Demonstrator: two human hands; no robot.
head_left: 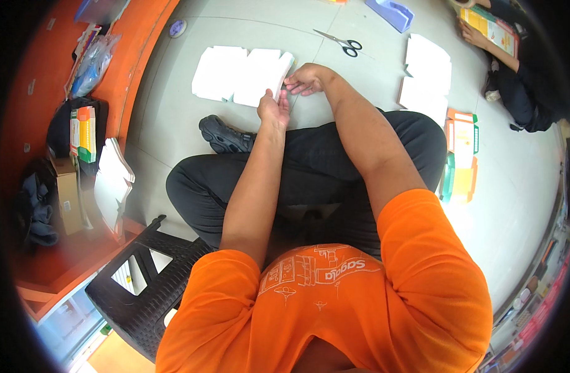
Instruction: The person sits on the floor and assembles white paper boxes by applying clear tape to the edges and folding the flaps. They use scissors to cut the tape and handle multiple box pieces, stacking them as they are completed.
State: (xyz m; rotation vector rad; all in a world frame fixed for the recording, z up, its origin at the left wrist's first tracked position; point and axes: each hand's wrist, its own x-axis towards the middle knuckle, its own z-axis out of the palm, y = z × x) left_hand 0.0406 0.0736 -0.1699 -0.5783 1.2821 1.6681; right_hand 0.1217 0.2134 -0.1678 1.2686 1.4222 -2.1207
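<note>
A flat white cardboard box blank [254,71] with notched edges lies on the floor ahead of me. Its right side stands up as a narrow raised strip. My left hand [274,110] grips the near right corner, thumb on the white face and fingers at the edge. From the right, my right hand [306,81] reaches in with bent fingers and pinches the same raised edge. The fingertips of both hands almost meet there, and what lies between them is partly hidden.
Scissors [344,43] lie beyond my right hand. More white blanks [428,71] and printed cartons [462,155] are on the right, a purple holder [390,13] beyond. Another person's hand [474,34] holds a printed carton. An orange shelf [120,112] and black stool [148,286] stand left.
</note>
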